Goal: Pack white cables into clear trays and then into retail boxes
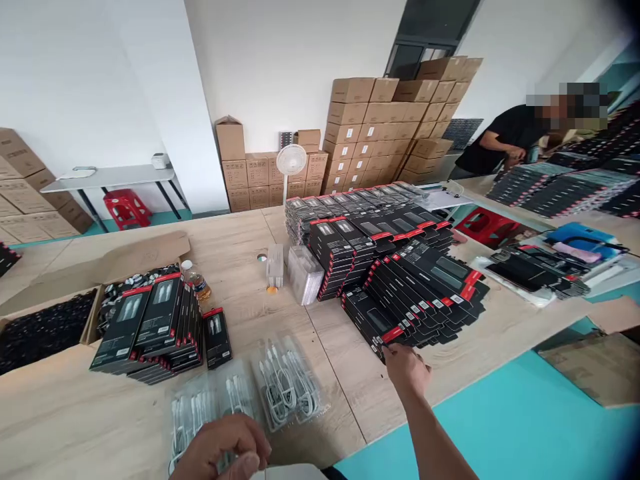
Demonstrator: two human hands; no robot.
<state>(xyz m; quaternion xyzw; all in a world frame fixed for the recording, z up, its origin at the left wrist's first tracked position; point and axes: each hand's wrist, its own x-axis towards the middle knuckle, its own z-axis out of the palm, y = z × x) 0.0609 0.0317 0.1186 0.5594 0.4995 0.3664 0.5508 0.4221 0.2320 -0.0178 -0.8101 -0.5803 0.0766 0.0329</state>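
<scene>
My right hand (407,370) has its fingers closed at the near corner of a black box (373,317) with a clear window and red end, at the front of a fanned stack of black boxes (430,280). At the bottom of the view, my left hand (225,447) is curled over the near edge of the cable trays. What its fingers hold, if anything, is hidden. Clear plastic trays (287,383) with coiled white cables lie just beyond it. Further left stands a pile of black cable boxes (160,307), with a single black box (217,337) beside it.
Clear plastic cases (305,273) stand beside taller black box stacks (335,257). A drink bottle (200,283) and an open carton of small black parts (45,327) are at the left. A fan (291,161) and brown cartons (350,133) line the back. A co-worker (505,140) bends over another table.
</scene>
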